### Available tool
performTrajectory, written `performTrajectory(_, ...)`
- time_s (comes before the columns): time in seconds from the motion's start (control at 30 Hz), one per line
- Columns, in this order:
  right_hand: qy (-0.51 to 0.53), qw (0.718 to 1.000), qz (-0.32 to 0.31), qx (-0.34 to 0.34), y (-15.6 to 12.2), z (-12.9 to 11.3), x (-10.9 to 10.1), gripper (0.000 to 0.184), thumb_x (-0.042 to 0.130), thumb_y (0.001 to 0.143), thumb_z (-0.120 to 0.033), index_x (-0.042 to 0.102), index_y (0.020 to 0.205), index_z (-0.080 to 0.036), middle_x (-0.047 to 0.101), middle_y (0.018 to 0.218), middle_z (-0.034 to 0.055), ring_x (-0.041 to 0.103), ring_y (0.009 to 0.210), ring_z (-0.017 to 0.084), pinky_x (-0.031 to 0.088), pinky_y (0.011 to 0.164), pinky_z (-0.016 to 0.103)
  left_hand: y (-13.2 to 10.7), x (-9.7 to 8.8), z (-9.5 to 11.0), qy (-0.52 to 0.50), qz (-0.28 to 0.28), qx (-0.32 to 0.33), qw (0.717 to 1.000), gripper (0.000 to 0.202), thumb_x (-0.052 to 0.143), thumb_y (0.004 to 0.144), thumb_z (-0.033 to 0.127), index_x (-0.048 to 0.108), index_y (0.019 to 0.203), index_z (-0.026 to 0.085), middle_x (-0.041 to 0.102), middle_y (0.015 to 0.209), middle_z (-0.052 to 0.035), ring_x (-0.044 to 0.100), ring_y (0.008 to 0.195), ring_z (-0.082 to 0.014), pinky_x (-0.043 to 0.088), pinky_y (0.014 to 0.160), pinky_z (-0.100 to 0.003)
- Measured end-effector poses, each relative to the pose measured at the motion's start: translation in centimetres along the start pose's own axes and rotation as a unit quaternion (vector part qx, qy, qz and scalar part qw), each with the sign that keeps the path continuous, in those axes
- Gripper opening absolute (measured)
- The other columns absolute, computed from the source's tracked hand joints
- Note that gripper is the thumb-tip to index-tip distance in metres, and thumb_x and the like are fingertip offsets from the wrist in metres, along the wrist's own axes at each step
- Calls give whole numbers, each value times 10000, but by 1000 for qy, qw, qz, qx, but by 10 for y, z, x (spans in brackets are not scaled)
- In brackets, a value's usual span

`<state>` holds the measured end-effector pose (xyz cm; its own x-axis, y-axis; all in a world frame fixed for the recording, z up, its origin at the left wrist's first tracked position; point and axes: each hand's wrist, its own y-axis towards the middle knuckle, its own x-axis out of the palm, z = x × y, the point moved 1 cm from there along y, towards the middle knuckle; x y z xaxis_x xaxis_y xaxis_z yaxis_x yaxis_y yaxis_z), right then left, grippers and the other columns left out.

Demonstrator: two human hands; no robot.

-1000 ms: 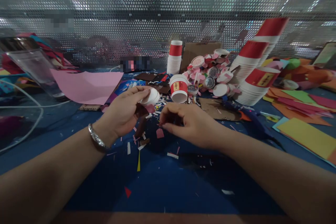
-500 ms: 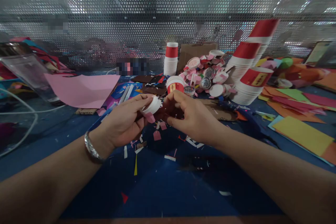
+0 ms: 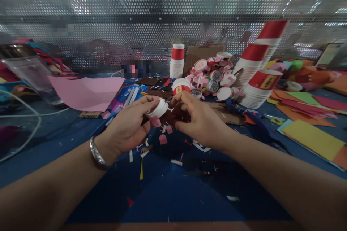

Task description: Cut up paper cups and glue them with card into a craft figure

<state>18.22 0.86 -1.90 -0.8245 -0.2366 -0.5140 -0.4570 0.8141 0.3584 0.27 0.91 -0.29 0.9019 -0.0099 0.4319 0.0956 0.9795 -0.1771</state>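
Note:
My left hand [image 3: 129,124], with a silver bangle at its wrist, grips a short white paper-cup bottom [image 3: 159,108] between thumb and fingers. The piece is tilted, and a pink paper tab [image 3: 155,121] hangs from its lower side. My right hand [image 3: 199,121] is just to the right of it, fingers curled in towards its edge. Thin white bits show by those fingertips; what they pinch, if anything, is hidden. Right behind the hands is a red and white paper cup [image 3: 181,85].
Behind lies a heap of white cup bottoms with pink tabs [image 3: 213,75]. Stacked paper cups [image 3: 251,90] lean at the right, near coloured paper sheets [image 3: 311,139]. Pink paper [image 3: 88,92] and a clear bottle [image 3: 29,75] are at the left. Paper scraps [image 3: 163,139] litter the blue tabletop [image 3: 173,195].
Both hands stay close together at the white cup bottom. The left hand and the piece have shifted very slightly to the right, as the whole view has.

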Motion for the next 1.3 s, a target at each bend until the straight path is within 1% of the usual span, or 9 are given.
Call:
performTrajectory(0.1, 41, 999, 17, 8, 1, 5, -1, 297, 653, 832, -114, 519, 1076, -218, 674, 847, -10, 658, 759, 165, 478, 697, 297, 1, -1, 1, -15, 7, -10, 1000, 262, 550, 998, 81, 739, 822, 129, 703, 766, -35, 688, 607, -86, 456, 391, -89)
performTrajectory(0.2, 84, 996, 14, 25, 3, 11, -3, 163, 678, 861, -178, 598, 1002, -191, 710, 918, 43, 686, 842, 193, 519, 761, 329, 1, -1, 3, -12, 0, -22, 1000, 246, 547, 1003, 103, 728, 837, 126, 721, 798, -66, 746, 680, -146, 485, 406, -110)
performTrajectory(0.33, 88, 995, 5, 36, 5, 13, -5, 79, 706, 875, -249, 676, 915, -187, 724, 883, 43, 686, 845, 199, 542, 788, 337, 0, 1, 4, 24, -2, -11, 1000, 247, 543, 998, 91, 699, 809, 118, 697, 772, -66, 736, 664, -149, 465, 397, -112)
performTrajectory(0.47, 121, 992, 6, 37, 4, 11, -7, 77, 716, 882, -267, 679, 905, -203, 707, 852, 21, 670, 795, 179, 541, 754, 322, 1, 1, 4, 63, 0, 19, 998, 255, 514, 1006, 72, 671, 809, 111, 647, 727, -33, 643, 573, -96, 494, 439, -132)
performTrajectory(0.63, 165, 985, -15, 40, 3, 6, -9, 115, 745, 874, -284, 684, 916, -195, 687, 842, 15, 656, 795, 171, 522, 742, 317, 6, -3, 2, 102, -36, 40, 993, 196, 539, 1007, 105, 661, 856, 127, 634, 723, -9, 578, 541, -88, 502, 449, -158)
performTrajectory(0.73, 146, 988, -26, 35, 3, 4, -10, 112, 745, 872, -277, 690, 902, -184, 679, 813, 9, 622, 753, 153, 485, 696, 296, 6, -4, 1, 111, -39, 39, 992, 168, 557, 999, 108, 660, 868, 130, 646, 729, -10, 580, 545, -91, 501, 457, -161)
performTrajectory(0.87, 136, 990, -28, 31, 4, 2, -10, 113, 740, 873, -271, 687, 899, -175, 680, 812, 10, 605, 742, 151, 474, 696, 300, 4, -4, 0, 111, -51, 44, 992, 143, 578, 981, 96, 666, 871, 124, 645, 707, -9, 582, 544, -90, 497, 465, -152)
performTrajectory(1.1, 143, 989, -20, 34, 5, 5, -9, 96, 737, 867, -233, 664, 894, -177, 664, 815, 3, 602, 738, 144, 466, 692, 296, 7, -9, -3, 117, -90, 54, 988, 63, 622, 959, 118, 671, 923, 135, 674, 758, -22, 636, 598, -109, 560, 520, -175)
performTrajectory(1.3, 162, 986, -12, 34, 3, 5, -8, 161, 771, 856, -282, 648, 885, -183, 652, 798, -4, 604, 728, 145, 466, 669, 288, 7, -10, -3, 109, -104, 58, 987, 32, 680, 932, 137, 669, 904, 127, 671, 739, -14, 630, 587, -96, 564, 537, -161)
